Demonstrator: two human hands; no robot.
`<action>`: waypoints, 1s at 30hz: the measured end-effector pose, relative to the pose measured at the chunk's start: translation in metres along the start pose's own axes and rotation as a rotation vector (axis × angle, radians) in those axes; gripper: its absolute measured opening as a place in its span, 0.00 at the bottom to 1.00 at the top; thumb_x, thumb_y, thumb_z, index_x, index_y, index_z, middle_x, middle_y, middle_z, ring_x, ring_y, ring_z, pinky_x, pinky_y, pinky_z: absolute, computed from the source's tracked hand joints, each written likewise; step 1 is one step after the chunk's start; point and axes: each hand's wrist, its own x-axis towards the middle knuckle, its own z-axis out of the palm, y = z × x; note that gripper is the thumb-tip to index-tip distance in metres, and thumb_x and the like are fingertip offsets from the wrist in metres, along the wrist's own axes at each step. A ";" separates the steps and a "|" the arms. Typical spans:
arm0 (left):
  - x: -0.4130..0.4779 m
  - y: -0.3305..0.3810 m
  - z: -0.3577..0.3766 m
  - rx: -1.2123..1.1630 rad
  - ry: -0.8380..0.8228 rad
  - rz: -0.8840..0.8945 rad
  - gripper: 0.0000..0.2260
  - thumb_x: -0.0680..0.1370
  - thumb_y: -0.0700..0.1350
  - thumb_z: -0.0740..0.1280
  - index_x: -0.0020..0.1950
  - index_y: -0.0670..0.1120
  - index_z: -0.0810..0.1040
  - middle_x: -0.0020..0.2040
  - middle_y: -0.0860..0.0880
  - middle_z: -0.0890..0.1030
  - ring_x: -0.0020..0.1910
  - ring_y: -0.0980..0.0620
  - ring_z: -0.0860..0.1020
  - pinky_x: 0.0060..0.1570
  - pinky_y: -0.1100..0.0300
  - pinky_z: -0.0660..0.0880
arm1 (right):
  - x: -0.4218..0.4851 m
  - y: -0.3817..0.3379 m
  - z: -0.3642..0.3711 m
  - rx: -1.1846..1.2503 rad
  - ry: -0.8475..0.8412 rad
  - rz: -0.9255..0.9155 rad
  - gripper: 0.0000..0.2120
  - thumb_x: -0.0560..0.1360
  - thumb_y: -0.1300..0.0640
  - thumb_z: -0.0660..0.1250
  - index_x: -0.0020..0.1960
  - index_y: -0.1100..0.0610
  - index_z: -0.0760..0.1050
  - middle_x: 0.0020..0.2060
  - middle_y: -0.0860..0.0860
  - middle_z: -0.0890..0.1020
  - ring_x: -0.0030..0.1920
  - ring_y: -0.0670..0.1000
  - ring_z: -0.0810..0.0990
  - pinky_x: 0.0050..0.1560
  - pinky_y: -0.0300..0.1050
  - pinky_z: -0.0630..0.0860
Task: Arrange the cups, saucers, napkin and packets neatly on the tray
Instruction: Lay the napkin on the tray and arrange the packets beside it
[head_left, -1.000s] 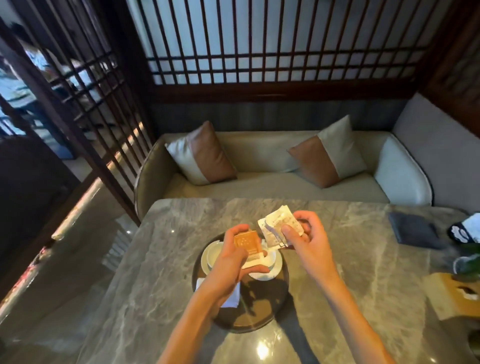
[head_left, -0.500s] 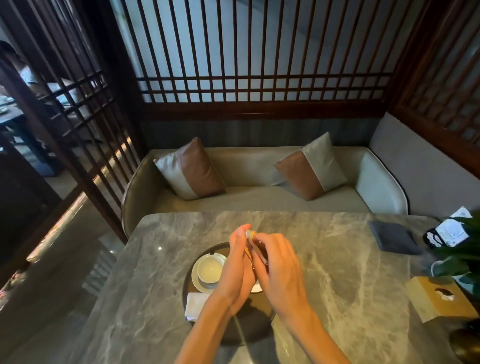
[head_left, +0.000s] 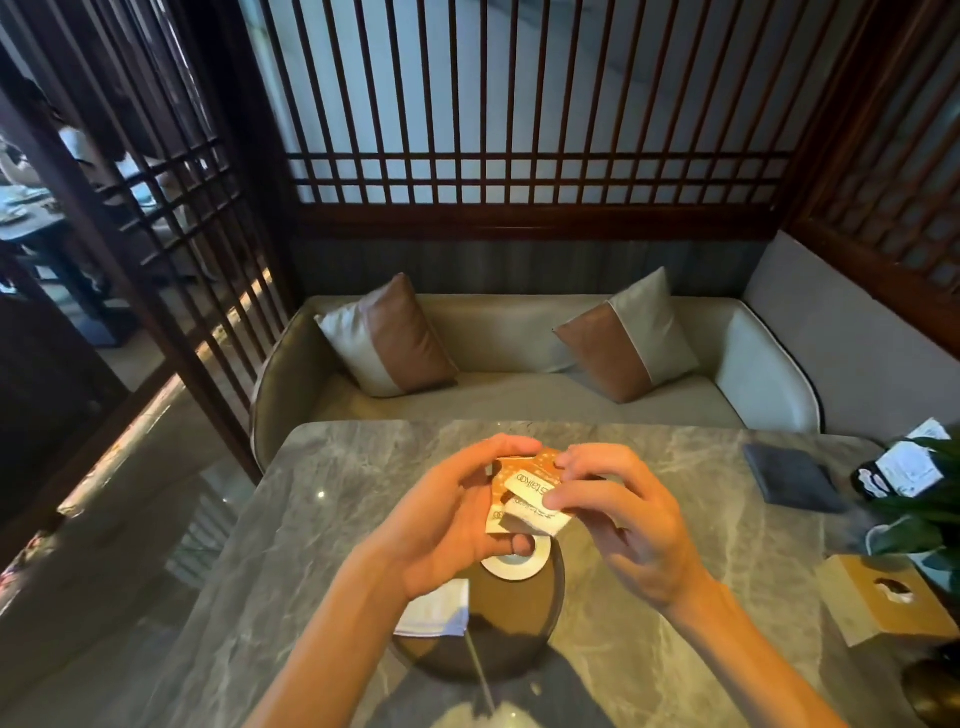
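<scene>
**Fig.: Squaring the packets over the tray**
Left hand (head_left: 447, 525) curls round the packets (head_left: 527, 493), held over the tray's (head_left: 524, 618) far edge; right hand (head_left: 623, 525) pinches the white ones w/ thumb & forefinger. Advice: align edges into one stack, then lay it flat beside the saucer (head_left: 514, 566), clear of the napkin (head_left: 436, 608) at the left edge

The left hand (head_left: 441, 525) hides most of a saucer (head_left: 541, 557), part of the packets (head_left: 524, 466). Frame crops plant (head_left: 919, 514) at 3 o'clock.
</scene>
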 end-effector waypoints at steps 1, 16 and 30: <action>-0.002 0.001 0.003 0.006 -0.015 -0.003 0.21 0.78 0.51 0.68 0.67 0.44 0.73 0.53 0.40 0.79 0.45 0.44 0.78 0.33 0.57 0.78 | 0.001 -0.001 0.000 0.005 0.010 -0.025 0.07 0.82 0.55 0.63 0.55 0.55 0.79 0.54 0.50 0.76 0.60 0.53 0.78 0.58 0.49 0.76; -0.005 -0.022 0.011 0.236 0.271 0.204 0.10 0.83 0.47 0.59 0.63 0.50 0.74 0.51 0.43 0.82 0.44 0.47 0.81 0.35 0.58 0.79 | -0.004 -0.021 0.004 0.109 -0.003 0.570 0.16 0.73 0.68 0.69 0.45 0.46 0.83 0.62 0.42 0.75 0.65 0.45 0.74 0.61 0.37 0.73; -0.001 -0.052 -0.002 0.241 0.448 0.292 0.28 0.78 0.43 0.69 0.73 0.59 0.60 0.58 0.50 0.83 0.52 0.54 0.83 0.38 0.61 0.78 | 0.005 -0.046 0.045 0.029 0.114 0.760 0.14 0.77 0.62 0.66 0.55 0.43 0.79 0.50 0.39 0.82 0.53 0.41 0.81 0.50 0.32 0.78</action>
